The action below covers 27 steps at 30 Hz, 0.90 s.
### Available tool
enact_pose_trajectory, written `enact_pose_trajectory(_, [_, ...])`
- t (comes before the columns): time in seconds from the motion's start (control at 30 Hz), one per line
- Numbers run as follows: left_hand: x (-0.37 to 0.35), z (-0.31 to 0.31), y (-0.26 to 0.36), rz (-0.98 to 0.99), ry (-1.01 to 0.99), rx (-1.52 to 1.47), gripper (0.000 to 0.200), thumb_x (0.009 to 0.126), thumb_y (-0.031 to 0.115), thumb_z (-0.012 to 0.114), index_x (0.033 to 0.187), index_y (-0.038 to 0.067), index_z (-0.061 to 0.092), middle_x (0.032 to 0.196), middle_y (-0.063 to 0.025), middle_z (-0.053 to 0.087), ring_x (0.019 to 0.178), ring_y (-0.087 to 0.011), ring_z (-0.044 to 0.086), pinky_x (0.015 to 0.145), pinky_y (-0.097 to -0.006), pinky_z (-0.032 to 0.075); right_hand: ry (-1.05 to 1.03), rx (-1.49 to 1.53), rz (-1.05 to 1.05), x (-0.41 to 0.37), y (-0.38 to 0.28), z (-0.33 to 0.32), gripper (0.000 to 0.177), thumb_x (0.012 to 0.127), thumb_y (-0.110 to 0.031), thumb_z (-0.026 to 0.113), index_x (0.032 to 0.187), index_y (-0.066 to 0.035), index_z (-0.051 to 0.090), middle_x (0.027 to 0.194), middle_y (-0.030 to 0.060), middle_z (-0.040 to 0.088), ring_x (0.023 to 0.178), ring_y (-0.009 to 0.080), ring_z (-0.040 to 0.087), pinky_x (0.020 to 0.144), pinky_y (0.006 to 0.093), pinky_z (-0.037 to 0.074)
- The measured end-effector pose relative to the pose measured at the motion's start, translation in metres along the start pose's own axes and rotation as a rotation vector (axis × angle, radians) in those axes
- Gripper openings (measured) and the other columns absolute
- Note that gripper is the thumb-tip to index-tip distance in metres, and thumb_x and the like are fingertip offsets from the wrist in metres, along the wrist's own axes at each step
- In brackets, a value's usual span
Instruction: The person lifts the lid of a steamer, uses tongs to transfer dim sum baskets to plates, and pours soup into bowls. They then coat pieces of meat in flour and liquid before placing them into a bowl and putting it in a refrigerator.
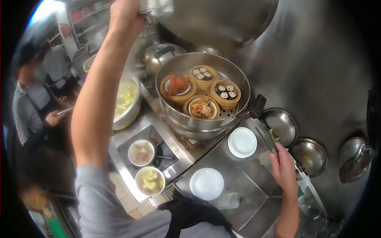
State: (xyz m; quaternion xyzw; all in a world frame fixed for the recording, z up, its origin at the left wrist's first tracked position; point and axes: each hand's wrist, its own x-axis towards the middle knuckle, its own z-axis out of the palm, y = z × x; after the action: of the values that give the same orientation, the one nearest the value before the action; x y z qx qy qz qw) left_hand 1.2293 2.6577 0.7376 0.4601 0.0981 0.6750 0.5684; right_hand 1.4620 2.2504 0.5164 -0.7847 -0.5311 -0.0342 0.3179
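My left hand (126, 19) is raised at the top, closed around a white cloth (156, 7) at the edge of a large metal lid (222, 22). The lid is held up behind a steel steamer pot (198, 127), and its grip is hidden. Inside the pot stand several bamboo baskets: one with reddish-brown food (178, 84), one with a bowl of orange-brown pieces (201, 108), and two with white-topped, dark-based rolls (227, 92). My right hand (284, 166) grips metal tongs (265, 137), whose tips point toward the pot's black handle (254, 106).
Two white plates (206, 184) lie on the steel counter (238, 188). At left are a tub of greens (129, 99) and two bowls of food (150, 181). Metal bowls (307, 156) line the right wall. A person (35, 99) stands far left, another behind.
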Motion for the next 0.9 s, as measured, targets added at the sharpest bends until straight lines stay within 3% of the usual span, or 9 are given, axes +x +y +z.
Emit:
enact_pose_trajectory(0.1, [0.006, -0.011, -0.009, 0.010, -0.088, -0.090, 0.034, 0.100, 0.018, 0.054, 0.122, -0.007, 0.054, 0.100, -0.0145, 0.066, 0.085, -0.0278, 0.069, 0.071, -0.0427, 0.059, -0.008, -0.090, -0.170, 0.007, -0.017, 0.013, 0.036, 0.092, -0.010, 0.068, 0.125, 0.001, 0.059, 0.092, 0.0192, 0.068, 0.077, 0.0365, 0.067, 0.069, 0.0431, 0.053])
enact_pose_trajectory(0.23, [0.007, 0.002, -0.018, 0.076, -0.275, -0.188, 0.037, 0.101, 0.019, 0.051, 0.126, -0.008, 0.052, 0.104, -0.0155, 0.066, 0.091, -0.0270, 0.068, 0.074, -0.0415, 0.058, -0.069, -0.079, -0.130, -0.039, -0.013, 0.036, 0.038, 0.090, -0.013, 0.071, 0.124, 0.000, 0.060, 0.089, 0.0193, 0.067, 0.075, 0.0366, 0.067, 0.066, 0.0433, 0.054])
enact_pose_trajectory(0.3, [-0.014, 0.024, -0.010, 0.149, -0.293, -0.225, 0.035, 0.101, 0.016, 0.049, 0.125, -0.009, 0.052, 0.104, -0.0167, 0.066, 0.091, -0.0278, 0.068, 0.074, -0.0406, 0.058, -0.115, 0.016, 0.025, -0.082, 0.004, 0.054, 0.034, 0.093, -0.011, 0.066, 0.124, 0.001, 0.060, 0.084, 0.0158, 0.066, 0.068, 0.0287, 0.064, 0.063, 0.0365, 0.051])
enact_pose_trajectory(0.37, [-0.025, 0.039, -0.012, 0.157, -0.257, -0.207, 0.034, 0.100, 0.014, 0.048, 0.124, -0.009, 0.053, 0.104, -0.0172, 0.066, 0.092, -0.0279, 0.068, 0.074, -0.0399, 0.058, -0.072, 0.086, 0.193, -0.132, 0.014, 0.069, 0.034, 0.092, -0.010, 0.069, 0.123, 0.002, 0.060, 0.085, 0.0157, 0.067, 0.069, 0.0267, 0.066, 0.064, 0.0361, 0.053])
enact_pose_trajectory(0.53, [-0.054, 0.078, -0.008, 0.183, -0.435, -0.008, 0.035, 0.095, 0.015, 0.052, 0.120, -0.010, 0.056, 0.102, -0.0161, 0.065, 0.088, -0.0254, 0.067, 0.073, -0.0375, 0.057, 0.093, 0.235, 0.621, -0.257, 0.025, 0.097, 0.033, 0.091, -0.007, 0.070, 0.120, 0.005, 0.061, 0.084, 0.0135, 0.068, 0.071, 0.0197, 0.066, 0.065, 0.0337, 0.053])
enact_pose_trajectory(0.63, [-0.070, 0.084, -0.003, 0.241, -0.569, 0.045, 0.035, 0.092, 0.014, 0.054, 0.118, -0.010, 0.057, 0.100, -0.0158, 0.065, 0.084, -0.0238, 0.067, 0.071, -0.0357, 0.056, 0.160, 0.166, 0.616, -0.285, 0.027, 0.092, 0.034, 0.090, -0.007, 0.070, 0.120, 0.005, 0.061, 0.083, 0.0153, 0.068, 0.070, 0.0251, 0.066, 0.065, 0.0371, 0.053])
enact_pose_trajectory(0.7, [-0.078, 0.088, 0.006, 0.286, -0.593, 0.157, 0.034, 0.090, 0.013, 0.056, 0.116, -0.009, 0.059, 0.099, -0.0152, 0.066, 0.081, -0.0224, 0.066, 0.069, -0.0345, 0.056, 0.103, -0.094, 0.406, -0.272, 0.022, 0.066, 0.034, 0.089, -0.008, 0.070, 0.120, 0.005, 0.061, 0.083, 0.0172, 0.067, 0.070, 0.0313, 0.066, 0.064, 0.0408, 0.052])
enact_pose_trajectory(0.73, [-0.076, 0.088, 0.008, 0.298, -0.582, 0.205, 0.034, 0.090, 0.013, 0.056, 0.116, -0.009, 0.059, 0.099, -0.0149, 0.066, 0.080, -0.0220, 0.066, 0.069, -0.0343, 0.056, 0.065, -0.088, 0.454, -0.259, 0.023, 0.053, 0.034, 0.089, -0.009, 0.070, 0.119, 0.005, 0.061, 0.081, 0.0188, 0.066, 0.070, 0.0356, 0.065, 0.064, 0.0436, 0.051])
enact_pose_trajectory(0.9, [-0.050, 0.079, 0.010, 0.337, -0.605, 0.229, 0.033, 0.088, 0.013, 0.059, 0.115, -0.007, 0.060, 0.098, -0.0128, 0.067, 0.080, -0.0205, 0.066, 0.071, -0.0340, 0.055, 0.034, -0.252, 0.144, -0.138, 0.002, -0.013, 0.030, 0.092, -0.006, 0.065, 0.120, 0.002, 0.060, 0.089, 0.0183, 0.064, 0.076, 0.0365, 0.065, 0.065, 0.0437, 0.051])
